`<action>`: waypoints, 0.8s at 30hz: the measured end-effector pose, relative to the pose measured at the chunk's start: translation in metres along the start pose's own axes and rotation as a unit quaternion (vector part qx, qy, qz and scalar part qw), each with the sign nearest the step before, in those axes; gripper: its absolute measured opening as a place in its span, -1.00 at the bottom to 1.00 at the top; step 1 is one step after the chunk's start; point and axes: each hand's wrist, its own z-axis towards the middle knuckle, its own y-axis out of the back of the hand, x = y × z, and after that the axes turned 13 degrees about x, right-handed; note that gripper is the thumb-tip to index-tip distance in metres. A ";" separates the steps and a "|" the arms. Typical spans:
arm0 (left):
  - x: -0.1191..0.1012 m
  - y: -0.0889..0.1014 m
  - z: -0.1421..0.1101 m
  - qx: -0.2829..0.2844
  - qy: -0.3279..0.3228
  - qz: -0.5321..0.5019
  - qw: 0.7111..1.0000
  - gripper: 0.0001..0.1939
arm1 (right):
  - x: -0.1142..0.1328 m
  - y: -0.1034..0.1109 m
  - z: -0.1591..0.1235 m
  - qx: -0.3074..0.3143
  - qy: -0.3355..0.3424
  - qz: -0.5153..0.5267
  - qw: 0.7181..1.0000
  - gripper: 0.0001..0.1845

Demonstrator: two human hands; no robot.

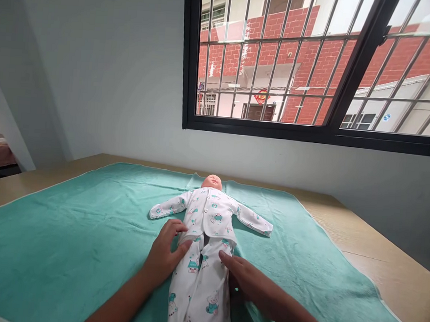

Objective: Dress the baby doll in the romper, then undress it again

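A doll (212,181) lies on its back on a green cloth (85,225), which is spread over a wood-toned bench (364,240). Its head points toward the wall (114,75) and its legs toward the person. The doll is fitted with a white printed jacket (211,212) and matching trousers (202,300); both sleeves extend outward, and fasteners run down the jacket front. A small dark gap shows at mid-waist, between the jacket hem and the trousers. The left hand (168,251) is positioned at the doll's hip, at the left edge of the trousers in the view; its grip is released, with thumb and fingers apart and the thumb over the fabric. The right hand (245,276) is positioned at the opposite hip, with one extended digit over the trousers; its remaining fingers are largely hidden, so whether this grip grasps fabric cannot be determined. Above the bench, a black window frame (261,128) is set in the wall. Metal bars (260,46) stand behind the glass, with a red brick facade (273,62) beyond.
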 end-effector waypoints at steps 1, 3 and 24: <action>0.000 0.000 0.000 0.007 0.000 0.002 1.000 -0.78 | 0.001 0.009 -0.002 -0.003 -0.012 -0.059 0.998 -0.37; 0.001 -0.001 0.000 0.017 0.005 0.007 1.000 -0.74 | 0.003 0.025 -0.004 0.000 -0.020 -0.159 0.987 -0.32; -0.009 -0.004 -0.002 -0.009 -0.041 0.056 0.998 -0.80 | -0.037 0.046 0.022 -0.251 0.160 -0.555 0.776 -0.84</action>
